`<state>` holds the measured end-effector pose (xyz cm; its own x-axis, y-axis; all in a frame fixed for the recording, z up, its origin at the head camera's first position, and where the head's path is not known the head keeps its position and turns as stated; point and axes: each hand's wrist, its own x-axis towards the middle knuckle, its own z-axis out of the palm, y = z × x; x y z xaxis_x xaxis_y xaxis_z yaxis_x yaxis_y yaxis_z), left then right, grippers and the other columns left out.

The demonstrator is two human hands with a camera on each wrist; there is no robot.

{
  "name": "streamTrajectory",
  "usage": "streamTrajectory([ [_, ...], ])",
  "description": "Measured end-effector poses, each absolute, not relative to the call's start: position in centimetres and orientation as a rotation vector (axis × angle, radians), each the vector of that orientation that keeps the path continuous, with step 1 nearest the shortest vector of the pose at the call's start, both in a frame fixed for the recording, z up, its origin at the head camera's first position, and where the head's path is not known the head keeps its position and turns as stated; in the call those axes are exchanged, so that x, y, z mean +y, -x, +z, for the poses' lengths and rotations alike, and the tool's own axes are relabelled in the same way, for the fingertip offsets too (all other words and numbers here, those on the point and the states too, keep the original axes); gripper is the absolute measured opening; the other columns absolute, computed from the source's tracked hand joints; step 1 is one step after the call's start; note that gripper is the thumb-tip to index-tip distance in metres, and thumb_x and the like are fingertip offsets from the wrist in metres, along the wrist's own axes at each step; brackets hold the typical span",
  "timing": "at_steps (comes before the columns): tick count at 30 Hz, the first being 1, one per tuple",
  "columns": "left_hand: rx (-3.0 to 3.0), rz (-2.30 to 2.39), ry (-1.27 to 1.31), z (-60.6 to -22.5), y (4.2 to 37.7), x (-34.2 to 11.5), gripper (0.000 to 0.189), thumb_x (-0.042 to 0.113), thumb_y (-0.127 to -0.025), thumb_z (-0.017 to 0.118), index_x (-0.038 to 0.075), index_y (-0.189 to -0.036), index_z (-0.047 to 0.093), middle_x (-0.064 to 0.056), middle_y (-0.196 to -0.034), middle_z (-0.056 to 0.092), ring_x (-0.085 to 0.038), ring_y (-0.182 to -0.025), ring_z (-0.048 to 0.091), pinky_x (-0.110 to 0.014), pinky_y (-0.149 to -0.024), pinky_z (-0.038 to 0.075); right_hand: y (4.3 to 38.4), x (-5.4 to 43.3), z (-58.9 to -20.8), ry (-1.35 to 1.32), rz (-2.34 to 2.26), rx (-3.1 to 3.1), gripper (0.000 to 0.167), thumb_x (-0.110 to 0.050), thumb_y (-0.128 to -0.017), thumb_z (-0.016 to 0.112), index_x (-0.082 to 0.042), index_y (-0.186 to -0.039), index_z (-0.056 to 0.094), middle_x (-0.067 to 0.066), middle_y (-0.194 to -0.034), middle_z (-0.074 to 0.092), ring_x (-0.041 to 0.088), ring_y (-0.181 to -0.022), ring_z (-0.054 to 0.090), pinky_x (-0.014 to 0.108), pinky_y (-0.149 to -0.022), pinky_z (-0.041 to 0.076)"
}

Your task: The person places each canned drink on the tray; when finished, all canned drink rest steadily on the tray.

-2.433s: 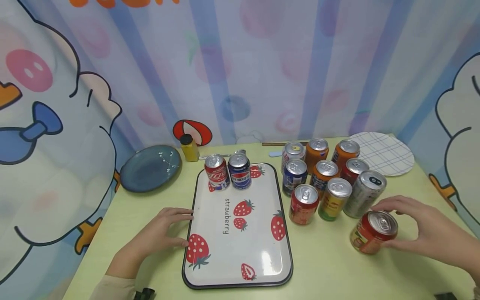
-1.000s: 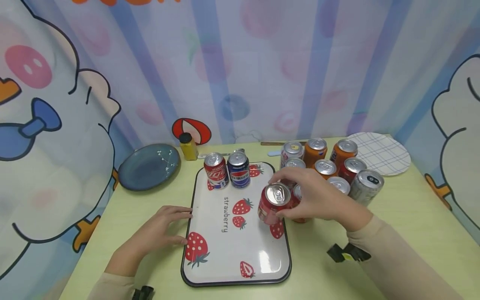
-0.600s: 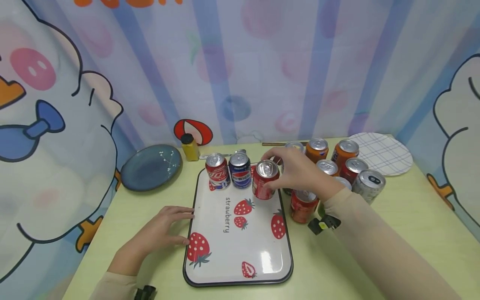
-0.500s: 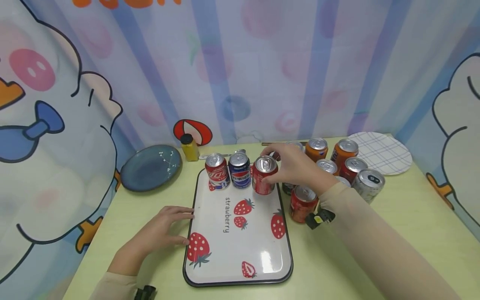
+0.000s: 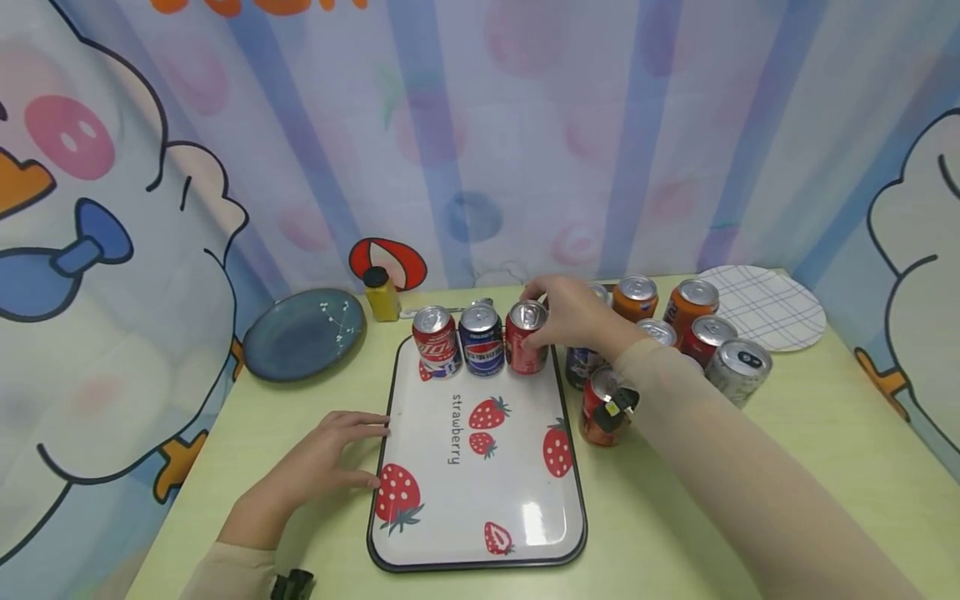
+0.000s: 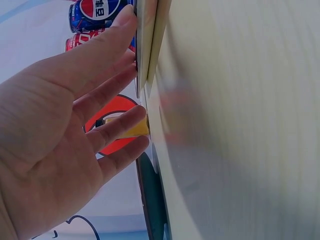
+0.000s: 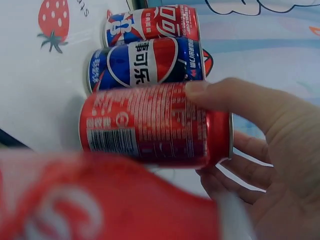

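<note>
My right hand grips a red soda can, thumb on its near side, at the tray's far right corner. The can stands upright beside a blue Pepsi can, with a red Coke can to its left. Whether its base bears fully on the tray, I cannot tell. In the right wrist view the held can lies close along the Pepsi can. My left hand is at the tray's left rim, fingers extended, palm free; the left wrist view shows the hand with spread fingers.
Several soda cans crowd right of the tray, among them a red can, a silver can and an orange can. A checked plate lies behind them. A dark plate and a yellow bottle stand back left.
My right hand has come from the table's right side and carried the red can over the tray's right edge, then away from me into the row. The left hand has stayed put.
</note>
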<state>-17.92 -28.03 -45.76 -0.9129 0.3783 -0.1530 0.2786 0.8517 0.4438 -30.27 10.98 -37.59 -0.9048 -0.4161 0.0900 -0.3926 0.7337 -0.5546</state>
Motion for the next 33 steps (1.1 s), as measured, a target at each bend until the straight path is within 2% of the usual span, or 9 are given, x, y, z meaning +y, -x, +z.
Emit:
streamTrajectory([
  [7, 2.795, 0.628, -0.5, -45.6, 17.8, -28.0, 0.068, 0.04, -0.075, 0.091, 0.021, -0.136, 0.069, -0.001, -0.151, 0.057, -0.036, -0.146, 0.041, -0.063, -0.12, 0.037, 30.7, 10.5, -38.5, 0.679, -0.905, 2.906, 0.059, -0.017, -0.07, 0.094, -0.002, -0.12, 0.066, 0.014, -0.121, 0.071, 0.027, -0.107, 0.068, 0.042, -0.092, 0.06],
  [12, 2.793, 0.627, -0.502, -45.5, 17.8, -28.0, 0.068, 0.041, -0.074, 0.091, 0.021, -0.135, 0.069, -0.002, -0.151, 0.058, -0.037, -0.145, 0.042, -0.064, -0.119, 0.038, 30.6, 10.3, -38.8, 0.644, -0.931, 2.898, 0.062, -0.017, -0.075, 0.092, -0.001, -0.127, 0.065, 0.016, -0.125, 0.07, 0.03, -0.111, 0.067, 0.043, -0.096, 0.059],
  [18, 2.796, 0.626, -0.513, -45.7, 17.9, -28.1, 0.068, 0.039, -0.075, 0.092, 0.02, -0.136, 0.069, -0.002, -0.151, 0.057, -0.036, -0.145, 0.042, -0.062, -0.12, 0.038, 29.8, 10.8, -38.6, 0.611, -0.9, 2.88, 0.075, -0.022, -0.081, 0.089, -0.001, -0.145, 0.055, 0.018, -0.146, 0.058, 0.036, -0.13, 0.059, 0.049, -0.107, 0.054],
  [21, 2.792, 0.623, -0.512, -45.7, 17.8, -28.1, 0.067, 0.038, -0.075, 0.092, 0.019, -0.136, 0.069, -0.002, -0.151, 0.057, -0.036, -0.145, 0.042, -0.062, -0.12, 0.037, 28.8, 11.4, -38.1, 0.594, -0.931, 2.883, 0.076, -0.024, -0.084, 0.088, -0.006, -0.148, 0.053, 0.015, -0.152, 0.053, 0.037, -0.134, 0.056, 0.05, -0.106, 0.054],
  [26, 2.795, 0.627, -0.502, -45.8, 17.8, -28.2, 0.067, 0.038, -0.075, 0.092, 0.019, -0.136, 0.069, -0.002, -0.151, 0.057, -0.037, -0.145, 0.042, -0.063, -0.12, 0.037, 26.6, 12.7, -37.5, 0.61, -0.968, 2.93, 0.068, -0.025, -0.084, 0.088, -0.01, -0.143, 0.059, 0.013, -0.141, 0.06, 0.033, -0.123, 0.061, 0.048, -0.093, 0.059],
  [30, 2.802, 0.63, -0.507, -45.9, 17.9, -28.2, 0.067, 0.039, -0.076, 0.091, 0.02, -0.136, 0.069, -0.002, -0.152, 0.057, -0.037, -0.145, 0.042, -0.063, -0.12, 0.037, 24.8, 14.0, -37.5, 0.651, -0.989, 2.961, 0.062, -0.023, -0.083, 0.088, -0.01, -0.138, 0.063, 0.011, -0.128, 0.063, 0.033, -0.119, 0.062, 0.051, -0.096, 0.058],
  [33, 2.801, 0.633, -0.506, -45.9, 17.9, -28.2, 0.067, 0.038, -0.076, 0.092, 0.02, -0.136, 0.068, -0.002, -0.152, 0.056, -0.037, -0.146, 0.041, -0.063, -0.12, 0.037, 23.6, 15.1, -37.6, 0.696, -1.017, 2.96, 0.059, -0.02, -0.083, 0.088, -0.01, -0.136, 0.064, 0.011, -0.125, 0.065, 0.033, -0.119, 0.062, 0.053, -0.097, 0.058],
])
